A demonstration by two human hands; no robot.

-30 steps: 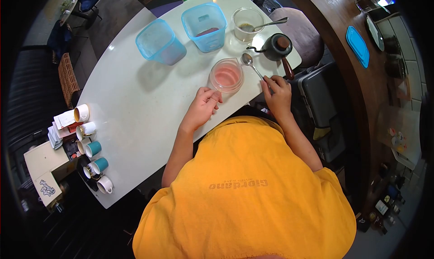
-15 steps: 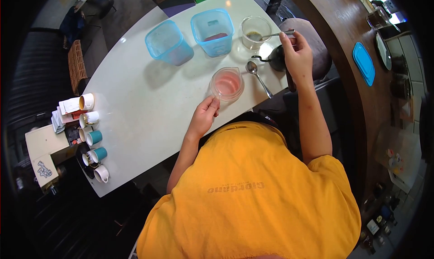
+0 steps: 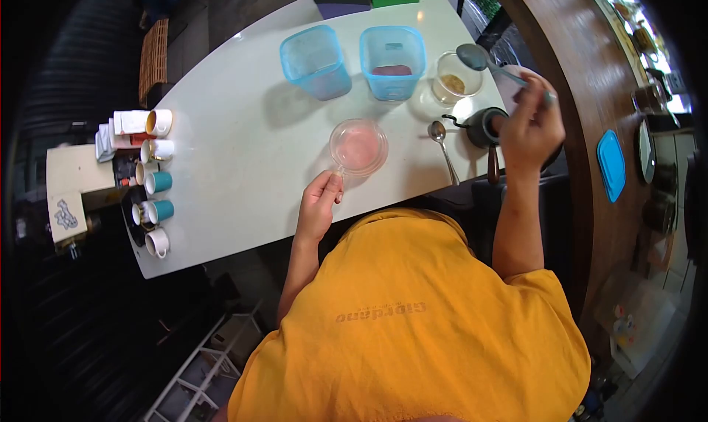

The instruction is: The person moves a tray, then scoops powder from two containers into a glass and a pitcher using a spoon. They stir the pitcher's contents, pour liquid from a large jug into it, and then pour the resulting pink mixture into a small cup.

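Observation:
My left hand (image 3: 317, 204) pinches the handle of a clear glass cup (image 3: 339, 164) with pink contents, tilted close over the white table. In my right hand (image 3: 532, 127) is a metal spoon (image 3: 473, 56), raised with its bowl pointing left above a clear plastic tub (image 3: 439, 96). Yellowish-brown stuff (image 3: 453, 84) lies at the bottom of that tub. Below my right hand stands a dark pot (image 3: 478, 133) with a thin curved spout and a brown handle. A second spoon (image 3: 445, 151) rests on the table between the glass cup and the pot.
Two blue plastic containers (image 3: 316, 35) (image 3: 393, 35) stand at the back of the table; the right one holds something reddish. Several mugs (image 3: 158, 182) line the table's left end. A blue lid (image 3: 611, 165) lies on the wooden counter (image 3: 571, 68) at right.
My right hand has lifted the spoon out of the clear tub, turning its bowl up and left. The glass cup is tipped more, and the whole view has shifted.

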